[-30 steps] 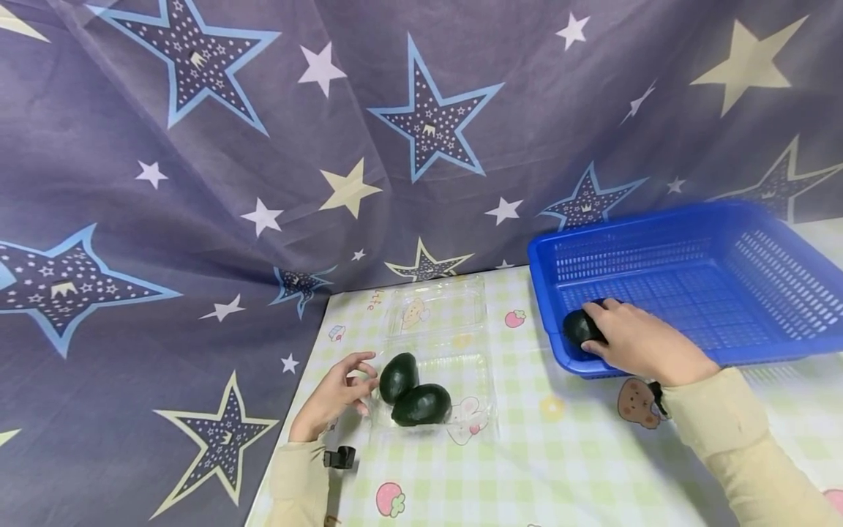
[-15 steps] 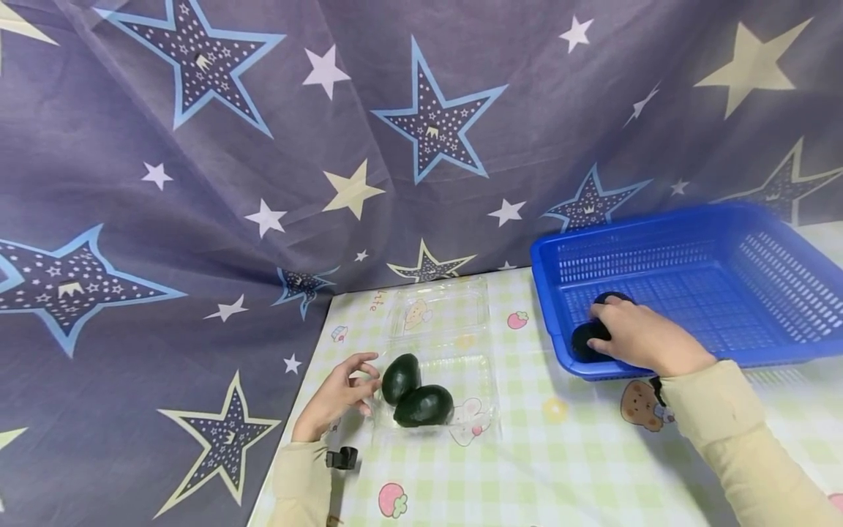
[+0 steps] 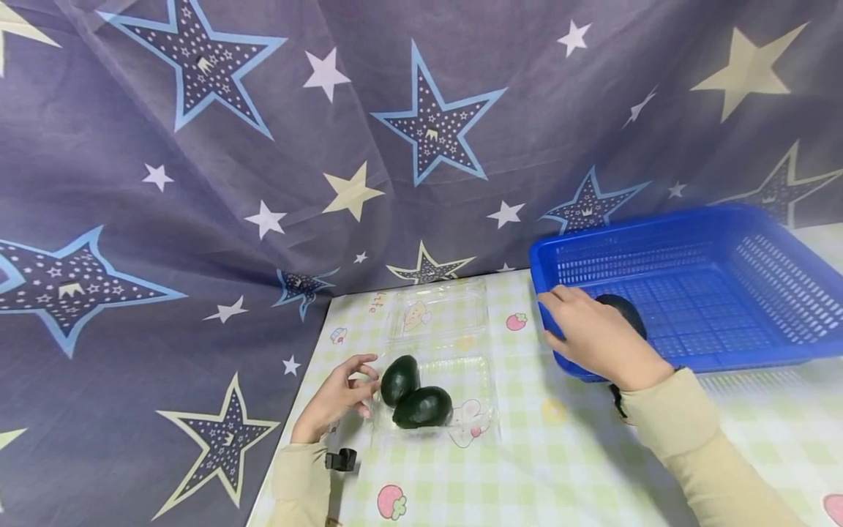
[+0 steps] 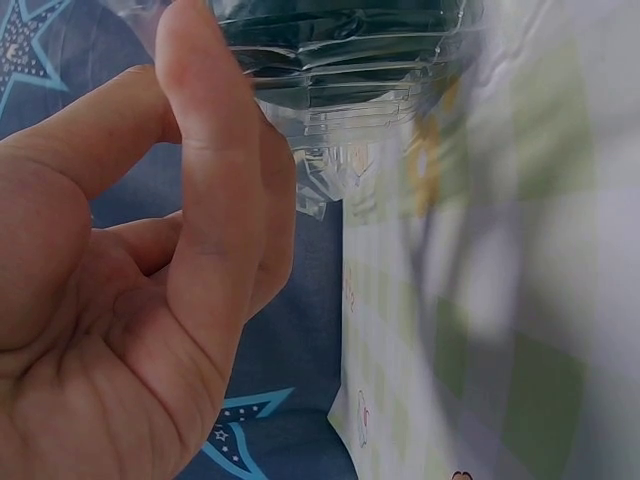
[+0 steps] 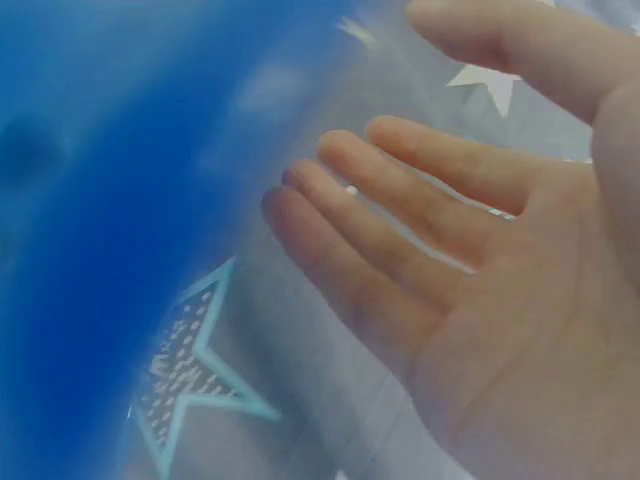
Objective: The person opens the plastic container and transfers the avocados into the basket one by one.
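Note:
Two dark green avocados (image 3: pixel 423 407) lie against each other in the near half of a clear plastic clamshell box (image 3: pixel 470 373), whose lid lies folded back. Beside the box's left wall is my left hand (image 3: pixel 342 391), fingers loosely bent. In the left wrist view its fingertips reach right up to the ribbed plastic wall, with dark green showing through. My right hand (image 3: pixel 596 337) hovers over the left end of a blue basket (image 3: pixel 685 359). Its palm holds nothing, and the fingers (image 5: pixel 400 215) are nearly straight in the right wrist view. Another avocado (image 3: pixel 627 313) in the basket is partly hidden behind this hand.
A checked tablecloth (image 3: pixel 527 454) with cartoon prints covers the table. Behind it hangs a dark star-patterned cloth (image 3: pixel 276 146), which also runs down the left side. The basket stands at the back right, with raised slotted walls.
My right hand has let go of an avocado in the basket and moved left toward the basket's rim. My left hand and the two boxed avocados stay in place.

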`<state>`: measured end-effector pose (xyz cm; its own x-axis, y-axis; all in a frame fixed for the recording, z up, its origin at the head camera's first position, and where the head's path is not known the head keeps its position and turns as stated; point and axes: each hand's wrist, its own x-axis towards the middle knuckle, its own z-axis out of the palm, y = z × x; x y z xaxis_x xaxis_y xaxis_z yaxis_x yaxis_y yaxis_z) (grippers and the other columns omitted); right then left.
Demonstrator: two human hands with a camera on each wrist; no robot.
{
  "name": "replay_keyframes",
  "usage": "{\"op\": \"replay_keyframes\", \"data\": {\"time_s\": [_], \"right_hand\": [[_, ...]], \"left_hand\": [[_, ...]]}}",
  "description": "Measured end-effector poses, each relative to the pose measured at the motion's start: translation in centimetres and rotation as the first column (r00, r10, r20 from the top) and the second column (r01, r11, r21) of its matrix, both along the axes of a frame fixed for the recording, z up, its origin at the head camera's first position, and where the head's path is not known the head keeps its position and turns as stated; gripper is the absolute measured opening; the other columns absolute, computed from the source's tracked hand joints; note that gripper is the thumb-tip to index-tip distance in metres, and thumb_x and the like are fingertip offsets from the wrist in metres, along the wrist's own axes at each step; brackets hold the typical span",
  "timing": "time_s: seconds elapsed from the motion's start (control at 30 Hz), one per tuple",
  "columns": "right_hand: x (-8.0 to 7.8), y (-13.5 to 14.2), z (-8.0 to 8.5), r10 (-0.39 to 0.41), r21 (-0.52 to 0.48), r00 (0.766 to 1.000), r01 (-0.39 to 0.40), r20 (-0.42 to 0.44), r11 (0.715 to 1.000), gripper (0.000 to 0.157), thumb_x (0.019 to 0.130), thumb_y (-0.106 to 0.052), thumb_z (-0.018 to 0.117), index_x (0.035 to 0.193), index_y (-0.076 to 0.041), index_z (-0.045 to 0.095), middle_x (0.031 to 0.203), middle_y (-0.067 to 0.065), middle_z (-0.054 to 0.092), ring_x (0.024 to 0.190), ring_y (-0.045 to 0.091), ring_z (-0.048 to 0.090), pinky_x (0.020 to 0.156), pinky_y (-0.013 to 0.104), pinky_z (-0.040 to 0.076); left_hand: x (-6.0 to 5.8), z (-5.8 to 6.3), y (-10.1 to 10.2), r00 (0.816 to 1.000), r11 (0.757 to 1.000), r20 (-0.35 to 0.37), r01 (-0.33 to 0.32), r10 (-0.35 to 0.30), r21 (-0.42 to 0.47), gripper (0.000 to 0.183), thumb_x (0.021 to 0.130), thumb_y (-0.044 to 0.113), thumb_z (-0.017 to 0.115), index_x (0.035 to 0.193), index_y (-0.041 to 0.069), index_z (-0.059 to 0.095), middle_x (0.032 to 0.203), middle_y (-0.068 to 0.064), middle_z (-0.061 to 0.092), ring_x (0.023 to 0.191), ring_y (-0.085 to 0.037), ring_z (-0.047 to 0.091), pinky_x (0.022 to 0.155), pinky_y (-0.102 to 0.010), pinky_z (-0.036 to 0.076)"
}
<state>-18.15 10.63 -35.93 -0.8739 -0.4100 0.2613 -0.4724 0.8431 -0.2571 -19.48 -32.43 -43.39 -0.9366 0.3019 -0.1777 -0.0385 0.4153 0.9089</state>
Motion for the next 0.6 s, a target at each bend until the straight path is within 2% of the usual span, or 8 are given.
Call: {"op": "replay_keyframes", "data": {"time_s": [0.07,0.27,0.37,0.6], "right_hand": [[0.0,-1.2,0.3,0.015,-0.012,0.999,-0.016,-0.031,1.0,0.047,0.089,-0.017,0.073,0.128,0.005,0.059,0.124,0.023,0.061,0.114,0.041,0.059,0.087,0.054,0.058],[0.1,-5.5,0.7,0.125,-0.001,0.983,-0.126,-0.134,0.992,0.047,0.085,-0.021,0.078,0.121,0.004,0.062,0.115,0.017,0.064,0.106,0.033,0.061,0.088,0.044,0.058],[0.1,-7.3,0.8,0.161,0.011,0.98,-0.16,-0.116,0.987,0.047,0.087,-0.025,0.077,0.123,0.002,0.062,0.117,0.016,0.064,0.108,0.031,0.061,0.089,0.042,0.058],[0.1,-10.3,0.4,0.236,-0.031,0.971,-0.237,-0.044,0.971,0.045,0.088,-0.025,0.077,0.122,0.0,0.063,0.118,0.014,0.063,0.107,0.03,0.06,0.09,0.041,0.058]], "left_hand": [[0.1,0.0,0.0,1.0,1.0,0.0,-0.003,0.003,-0.005,0.06,0.095,0.002,0.063,0.147,-0.006,0.034,0.116,-0.025,0.05,0.063,-0.018,0.061,0.051,-0.033,0.061],[0.4,0.0,-0.1,1.0,1.0,0.006,-0.009,0.009,-0.018,0.061,0.095,0.004,0.064,0.147,-0.006,0.034,0.118,-0.026,0.049,0.065,-0.018,0.061,0.053,-0.036,0.062],[0.3,-0.1,-0.1,1.0,1.0,0.003,-0.009,0.009,-0.02,0.06,0.095,0.004,0.064,0.147,-0.006,0.034,0.118,-0.028,0.049,0.067,-0.018,0.061,0.053,-0.036,0.062],[0.1,0.0,-0.1,1.0,1.0,0.004,0.0,0.0,-0.018,0.06,0.095,0.004,0.063,0.147,-0.006,0.034,0.117,-0.026,0.049,0.067,-0.018,0.062,0.054,-0.037,0.062]]}}
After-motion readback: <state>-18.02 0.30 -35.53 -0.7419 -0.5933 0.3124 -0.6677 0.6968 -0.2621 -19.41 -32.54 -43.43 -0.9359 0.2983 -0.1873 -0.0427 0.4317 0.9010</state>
